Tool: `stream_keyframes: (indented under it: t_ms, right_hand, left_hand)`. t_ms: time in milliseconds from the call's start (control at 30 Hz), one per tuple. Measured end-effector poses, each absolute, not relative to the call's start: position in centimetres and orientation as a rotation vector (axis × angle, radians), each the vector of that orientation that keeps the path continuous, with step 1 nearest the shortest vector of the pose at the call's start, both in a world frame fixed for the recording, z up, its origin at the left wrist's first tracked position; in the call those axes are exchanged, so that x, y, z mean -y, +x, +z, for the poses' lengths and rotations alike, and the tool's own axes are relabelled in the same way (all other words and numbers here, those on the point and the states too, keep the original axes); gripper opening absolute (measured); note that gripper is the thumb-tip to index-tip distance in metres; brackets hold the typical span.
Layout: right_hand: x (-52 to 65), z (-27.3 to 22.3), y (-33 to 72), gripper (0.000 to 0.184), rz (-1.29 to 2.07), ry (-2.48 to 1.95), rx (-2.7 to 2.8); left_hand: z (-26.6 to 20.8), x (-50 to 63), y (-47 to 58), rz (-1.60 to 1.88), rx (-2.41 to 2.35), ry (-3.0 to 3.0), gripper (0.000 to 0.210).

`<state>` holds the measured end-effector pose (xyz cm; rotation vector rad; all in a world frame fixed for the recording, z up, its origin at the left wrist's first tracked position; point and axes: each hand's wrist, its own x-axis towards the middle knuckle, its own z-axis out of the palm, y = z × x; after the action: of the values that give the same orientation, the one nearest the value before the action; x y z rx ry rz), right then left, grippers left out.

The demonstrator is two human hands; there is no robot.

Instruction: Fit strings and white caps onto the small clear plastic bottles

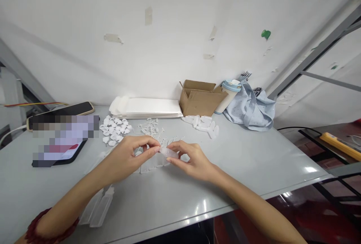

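**Two hands pinch a clear plastic piece over a grey table**

The left hand (132, 153) and the right hand (190, 157) meet above the middle of the grey table (254, 161), and between their fingertips sits a small clear plastic piece (168, 153). It is translucent and colourless, roughly tube-shaped, and lies almost level; its exact form is hard to make out, since it is pale against the pale tabletop. The left thumb and forefinger close on its left end, the right thumb and forefinger grip its right part, so both hands are grasping it. A dark red bracelet (36, 231) circles the left wrist.

Just under the hands lies a row of clear plastic strips (149, 167), and two longer clear strips (97, 208) lie near the left forearm. Beyond the hands are a scatter of white hooked clips (150, 127) and a heap of small white caps (114, 129) (flat and rounded). Farther back are a stack of white bags (146, 108), an open cardboard box (200, 99), a few clear vials (204, 123), a light-blue cloth bag (251, 110) and a cup (229, 93). A phone (62, 110) lies at the left.
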<state>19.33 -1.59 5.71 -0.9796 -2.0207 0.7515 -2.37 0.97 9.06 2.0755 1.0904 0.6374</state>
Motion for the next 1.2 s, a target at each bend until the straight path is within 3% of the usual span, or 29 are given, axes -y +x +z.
stream_keyframes:
  t_ms: [533,767,1200]
  right_hand:
    - [1.55,5.18,19.23,0.024,0.779,-1.021,2.035]
    - [1.63,4.73,19.31,0.039,0.749,-1.043,2.093]
    - [1.67,5.05,19.09,0.029,0.790,-0.973,1.943]
  left_hand:
    - [8.55,-1.06,-1.92,0.713,-1.073,2.024,0.021]
    - [8.15,-1.16,-1.74,0.735,-1.113,1.991,0.019]
    - [8.57,-0.70,-1.55,0.797,-1.101,2.070,0.016]
